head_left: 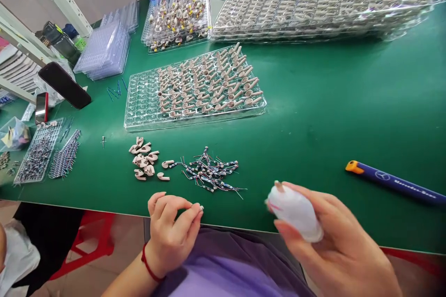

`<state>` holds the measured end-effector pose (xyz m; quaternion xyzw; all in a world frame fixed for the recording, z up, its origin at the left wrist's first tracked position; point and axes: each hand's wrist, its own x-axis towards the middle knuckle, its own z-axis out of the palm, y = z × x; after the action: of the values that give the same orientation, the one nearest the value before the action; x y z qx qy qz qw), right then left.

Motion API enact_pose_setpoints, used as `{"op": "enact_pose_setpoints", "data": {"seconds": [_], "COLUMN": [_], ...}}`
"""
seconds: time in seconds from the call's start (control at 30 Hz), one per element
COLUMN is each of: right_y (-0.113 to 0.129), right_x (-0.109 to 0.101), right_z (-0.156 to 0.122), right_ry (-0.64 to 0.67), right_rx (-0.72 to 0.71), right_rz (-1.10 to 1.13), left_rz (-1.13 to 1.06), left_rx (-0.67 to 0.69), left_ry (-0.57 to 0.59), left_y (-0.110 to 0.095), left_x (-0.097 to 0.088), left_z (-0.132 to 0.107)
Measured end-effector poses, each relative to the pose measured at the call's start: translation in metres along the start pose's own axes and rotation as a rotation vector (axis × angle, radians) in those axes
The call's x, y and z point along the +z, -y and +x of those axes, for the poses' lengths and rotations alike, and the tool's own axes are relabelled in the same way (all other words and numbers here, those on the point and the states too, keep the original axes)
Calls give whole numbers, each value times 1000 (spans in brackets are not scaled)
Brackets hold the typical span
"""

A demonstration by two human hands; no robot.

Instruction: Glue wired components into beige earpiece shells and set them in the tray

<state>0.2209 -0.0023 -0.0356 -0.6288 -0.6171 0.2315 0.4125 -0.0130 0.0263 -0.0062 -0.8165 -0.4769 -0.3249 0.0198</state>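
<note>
My left hand [172,227] is closed in a pinch near the table's front edge. Between its thumb and forefinger a tiny pale piece [201,208] shows; its kind is too small to make out. My right hand [339,241] is wrapped round a small white rounded bottle [296,213] with a brownish tip and a pink mark, slightly blurred. Just beyond the left hand lie a heap of beige earbud shells [142,160] and a tangle of small wired circuit boards [211,171]. Two single shells lie between these heaps, one touching a board.
A clear tray [139,123] with rows of earbud shells stands mid-table. Behind it are a tray of mixed parts [177,18], stacked filled trays [313,7] and empty trays [104,48]. A phone [64,84] leans at left; a blue box cutter [393,181] lies right. Another person sits at left.
</note>
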Motion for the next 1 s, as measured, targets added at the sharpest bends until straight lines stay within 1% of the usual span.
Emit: {"op": "enact_pose_setpoints", "data": {"seconds": [0.07,0.17,0.33,0.43,0.5,0.63,0.87,1.0], "right_y": [2,5,7,10,12,15,11,10], "right_x": [-1,0,5,6,6,7,8,8], "right_z": [-8,-18,-23,-21,-19,-17,-21,-21], "right_ry": [113,186,205,219,224,220,221,215], "right_rx": [-104,-134,-236,-238,-238,-246,-218,-228], "right_rz": [-27,-29,79,196,231,234,248,234], "left_rz": [30,97,159,166,168,156,157,160], "left_rx": [0,-5,-18,-21,-23,-23,-31,-33], "left_ry": [-16,-35,-28,-13,-7,0,-1,-7], "left_y": [-4,-10,-17,-17,-17,-17,-18,-17], "left_x": [1,1,1,1,1,1,1,2], "left_z": [0,1,3,3,3,2,1,0]}}
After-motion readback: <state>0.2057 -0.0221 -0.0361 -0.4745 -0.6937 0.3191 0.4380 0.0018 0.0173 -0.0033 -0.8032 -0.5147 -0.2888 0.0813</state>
